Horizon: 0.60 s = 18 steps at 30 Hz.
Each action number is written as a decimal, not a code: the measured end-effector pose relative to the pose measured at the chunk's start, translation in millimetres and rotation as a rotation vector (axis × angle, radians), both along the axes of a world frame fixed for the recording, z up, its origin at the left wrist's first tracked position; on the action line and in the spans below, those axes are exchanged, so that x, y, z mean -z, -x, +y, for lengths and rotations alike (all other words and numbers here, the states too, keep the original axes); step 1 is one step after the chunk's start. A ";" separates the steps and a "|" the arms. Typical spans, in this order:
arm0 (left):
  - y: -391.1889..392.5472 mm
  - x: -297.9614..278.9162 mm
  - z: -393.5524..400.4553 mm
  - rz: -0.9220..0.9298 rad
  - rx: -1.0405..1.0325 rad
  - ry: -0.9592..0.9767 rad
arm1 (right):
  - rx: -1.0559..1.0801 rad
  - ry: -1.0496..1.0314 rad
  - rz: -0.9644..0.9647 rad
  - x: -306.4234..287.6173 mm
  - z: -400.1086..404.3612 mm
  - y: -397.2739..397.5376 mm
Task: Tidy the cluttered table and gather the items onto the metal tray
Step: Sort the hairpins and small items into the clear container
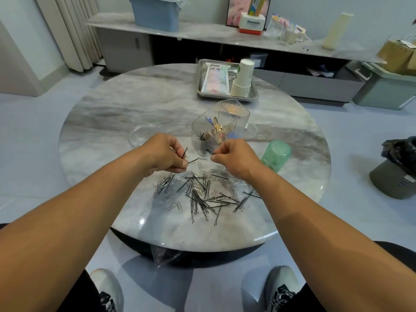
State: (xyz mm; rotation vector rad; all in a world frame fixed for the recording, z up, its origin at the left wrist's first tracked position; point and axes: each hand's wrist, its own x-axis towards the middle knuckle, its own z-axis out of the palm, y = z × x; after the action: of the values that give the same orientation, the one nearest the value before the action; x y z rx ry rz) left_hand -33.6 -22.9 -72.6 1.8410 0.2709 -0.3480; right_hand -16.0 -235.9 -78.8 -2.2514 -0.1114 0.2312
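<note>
A heap of black bobby pins and silver paper clips [202, 192] lies on the round marble table [112, 113] close to me. My left hand [164, 154] pinches black bobby pins above the heap's far edge. Opposite it, my right hand [234, 158] pinches another black bobby pin. Just beyond both hands stands a clear ribbed organiser [216, 129] with hair clips and pins in its compartments. The metal tray [254, 95] sits at the table's far side and holds a pink packet [213, 77] and a stack of paper cups [243, 79].
A clear round lid [140, 135] lies left of the organiser. A green plastic jar [275, 154] lies on its side to the right. A clear plastic bag [164, 255] hangs at the near table edge. A low shelf with boxes runs behind the table.
</note>
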 end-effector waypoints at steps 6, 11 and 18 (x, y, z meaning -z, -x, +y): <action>5.1 -6.8 -6.9 0.080 0.023 0.148 | -0.133 -0.415 0.183 -6.7 12.9 7.1; 4.8 -9.4 -4.6 0.114 0.015 0.132 | -0.117 -0.396 0.203 -4.0 13.8 8.9; 4.8 -6.5 -15.1 0.141 -0.078 0.489 | 0.070 -0.423 0.270 -11.0 14.4 2.3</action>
State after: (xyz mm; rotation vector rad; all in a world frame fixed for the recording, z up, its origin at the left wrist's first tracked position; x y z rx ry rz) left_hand -38.4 -37.9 -66.1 1.3242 0.3214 -0.4471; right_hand -18.3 -221.5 -67.8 -1.7832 0.0586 0.4286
